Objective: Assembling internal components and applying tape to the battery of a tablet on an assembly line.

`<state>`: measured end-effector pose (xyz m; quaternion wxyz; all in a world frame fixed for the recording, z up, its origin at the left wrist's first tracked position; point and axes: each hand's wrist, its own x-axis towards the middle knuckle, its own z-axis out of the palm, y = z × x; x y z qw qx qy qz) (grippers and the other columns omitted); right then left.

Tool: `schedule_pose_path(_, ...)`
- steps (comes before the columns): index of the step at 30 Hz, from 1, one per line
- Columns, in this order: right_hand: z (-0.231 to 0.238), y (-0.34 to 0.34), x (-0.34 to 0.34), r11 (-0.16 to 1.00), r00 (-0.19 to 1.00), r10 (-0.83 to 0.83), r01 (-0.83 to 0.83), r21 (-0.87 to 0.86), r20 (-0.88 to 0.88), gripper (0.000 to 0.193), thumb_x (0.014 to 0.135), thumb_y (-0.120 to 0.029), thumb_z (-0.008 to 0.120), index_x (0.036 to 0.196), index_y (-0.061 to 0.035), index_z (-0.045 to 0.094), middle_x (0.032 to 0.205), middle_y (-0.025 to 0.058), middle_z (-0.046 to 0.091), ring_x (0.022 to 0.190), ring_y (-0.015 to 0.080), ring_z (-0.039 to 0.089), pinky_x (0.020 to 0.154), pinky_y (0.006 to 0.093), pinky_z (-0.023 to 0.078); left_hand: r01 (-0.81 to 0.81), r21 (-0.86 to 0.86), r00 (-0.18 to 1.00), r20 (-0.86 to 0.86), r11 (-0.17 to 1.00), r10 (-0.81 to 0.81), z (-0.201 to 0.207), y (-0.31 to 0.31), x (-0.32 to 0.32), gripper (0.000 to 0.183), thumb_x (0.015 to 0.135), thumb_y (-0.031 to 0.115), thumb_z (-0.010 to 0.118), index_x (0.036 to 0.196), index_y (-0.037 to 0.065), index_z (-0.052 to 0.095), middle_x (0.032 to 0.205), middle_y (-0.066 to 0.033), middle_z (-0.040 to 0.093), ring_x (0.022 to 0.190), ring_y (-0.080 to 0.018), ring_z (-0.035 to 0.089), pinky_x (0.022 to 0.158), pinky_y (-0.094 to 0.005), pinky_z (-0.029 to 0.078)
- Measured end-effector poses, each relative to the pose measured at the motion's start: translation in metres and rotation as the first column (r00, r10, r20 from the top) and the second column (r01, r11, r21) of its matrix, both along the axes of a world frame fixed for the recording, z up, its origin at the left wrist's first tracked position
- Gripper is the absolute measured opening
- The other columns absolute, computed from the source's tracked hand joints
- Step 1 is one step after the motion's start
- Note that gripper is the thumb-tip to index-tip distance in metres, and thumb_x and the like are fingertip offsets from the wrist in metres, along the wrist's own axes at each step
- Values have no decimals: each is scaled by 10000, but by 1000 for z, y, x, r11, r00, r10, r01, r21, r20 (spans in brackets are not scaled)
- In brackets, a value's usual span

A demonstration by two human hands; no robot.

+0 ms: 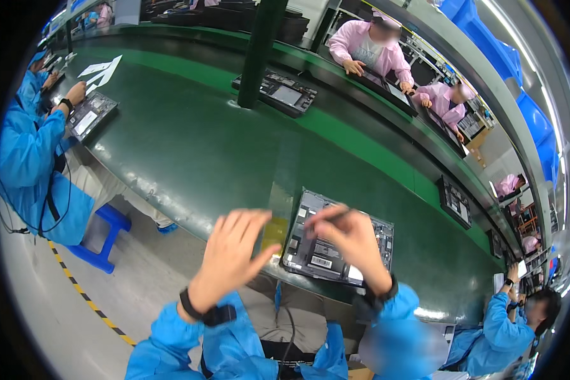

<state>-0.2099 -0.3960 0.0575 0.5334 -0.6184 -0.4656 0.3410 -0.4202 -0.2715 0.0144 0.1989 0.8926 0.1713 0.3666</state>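
My left hand (233,253) is raised beside the laptop base, fingers stretched out and thumb spread, holding nothing. In front of me lies the opened laptop base (297,250), its inner boards and a dark battery (327,254) with a white label showing. Over its middle, my right hand (354,244) is closed, fingertips pinched together around a thin dark thing that is too blurred to name. That hand covers part of the boards. Between my left hand and the laptop base, a yellow translucent sheet (274,233) lies on the green table (196,152).
Another opened laptop base (278,92) stands beyond a dark green post (259,57). At the left, a person in blue handles a laptop base (94,115) near white strips (101,73). People in pink work across the line. A blue stool (104,237) stands on the floor.
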Motion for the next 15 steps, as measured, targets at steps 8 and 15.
schedule_pose_path(8, -49, 68, 19, 995, 943, -32, 60, -75, 330, 206, 940, -166, 723, 1039, 15, 719, 887, 85, 761, 837, 135, 707, 749, 303, 549, 171, 97, 951, -276, 980, -139, -41, 60, 27, 890, 816, 659, 692, 1415, 13, 561, 1542, -122, 485, 1474, -324, 375, 1239, -526, 225)
schedule_pose_path(15, -54, 71, 14, 990, 879, -102, 135, -38, 466, 231, 936, -207, 737, 1024, 7, 738, 875, 127, 778, 809, 211, 751, 744, 342, 558, 135, 114, 961, -256, 984, -102, -44, 60, 29, 878, 802, 640, 711, 1411, 25, 565, 1513, -109, 518, 1468, -306, 389, 1238, -525, 234)
